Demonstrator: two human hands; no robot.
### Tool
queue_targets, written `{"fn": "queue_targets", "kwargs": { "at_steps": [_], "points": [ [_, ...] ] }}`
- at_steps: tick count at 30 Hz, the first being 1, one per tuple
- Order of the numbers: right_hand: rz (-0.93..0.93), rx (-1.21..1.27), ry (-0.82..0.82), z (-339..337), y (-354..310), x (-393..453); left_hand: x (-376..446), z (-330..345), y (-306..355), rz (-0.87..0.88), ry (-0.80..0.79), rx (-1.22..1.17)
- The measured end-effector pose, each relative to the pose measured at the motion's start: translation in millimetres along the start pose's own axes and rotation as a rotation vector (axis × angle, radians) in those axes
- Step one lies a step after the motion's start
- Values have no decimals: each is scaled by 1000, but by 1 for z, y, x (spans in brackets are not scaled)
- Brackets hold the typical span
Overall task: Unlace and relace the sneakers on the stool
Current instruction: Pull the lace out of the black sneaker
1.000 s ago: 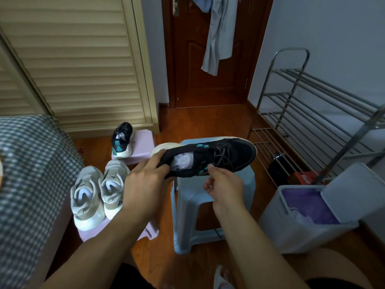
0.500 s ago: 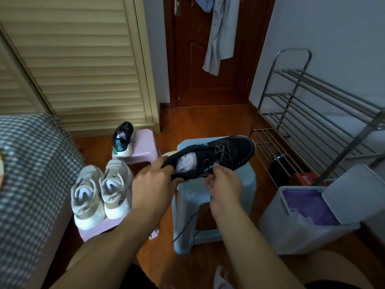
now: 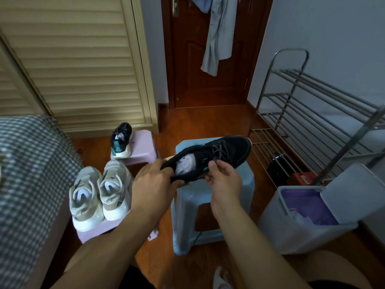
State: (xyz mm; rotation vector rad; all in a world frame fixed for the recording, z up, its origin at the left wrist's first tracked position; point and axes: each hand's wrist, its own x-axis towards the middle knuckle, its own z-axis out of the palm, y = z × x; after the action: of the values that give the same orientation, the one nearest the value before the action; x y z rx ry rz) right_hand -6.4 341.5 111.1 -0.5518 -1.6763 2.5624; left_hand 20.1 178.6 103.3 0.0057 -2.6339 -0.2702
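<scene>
A black sneaker (image 3: 228, 152) with teal accents and dark grey laces is held up above the light blue stool (image 3: 214, 205), toe pointing away to the right. My left hand (image 3: 155, 180) grips its heel collar. My right hand (image 3: 224, 178) pinches the lace near the top eyelets at the tongue. A loose lace end hangs below the stool seat. The matching black sneaker (image 3: 121, 140) stands on a pink stool (image 3: 143, 150) further back. A white-and-beige pair (image 3: 102, 190) rests on a nearer pink stool (image 3: 91, 233).
A checked bedcover (image 3: 31, 174) fills the left. A metal shoe rack (image 3: 312, 113) lines the right wall, with an open grey bin (image 3: 310, 220) in front of it. Louvred wardrobe doors (image 3: 73, 59) and a brown door (image 3: 208, 69) with hanging clothes stand behind.
The sneaker has tilted, heel lower and toe higher. My right hand has moved up from under the shoe to the laces at the tongue. My left hand keeps its hold on the heel.
</scene>
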Motion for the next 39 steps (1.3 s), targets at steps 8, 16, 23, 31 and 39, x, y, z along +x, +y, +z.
{"fn": "queue_targets", "kwargs": {
  "at_steps": [8, 16, 23, 31, 39],
  "points": [
    [-27, -368, -290, -6, -4, -4, 11, -3, -22, -248, -17, -134],
    [-77, -55, -231, -5, -11, -7, 6, 1, -3, -210, -168, -120],
    [-304, -453, -155, -15, 1, -9, 9, 0, -14, -239, -206, -67],
    [84, -543, -664, -55, -37, 2, 13, -4, -34, -276, -194, -18],
    [-271, -370, -628, -42, -29, -19, 17, 6, -38, -523, -314, -329]
  ]
}}
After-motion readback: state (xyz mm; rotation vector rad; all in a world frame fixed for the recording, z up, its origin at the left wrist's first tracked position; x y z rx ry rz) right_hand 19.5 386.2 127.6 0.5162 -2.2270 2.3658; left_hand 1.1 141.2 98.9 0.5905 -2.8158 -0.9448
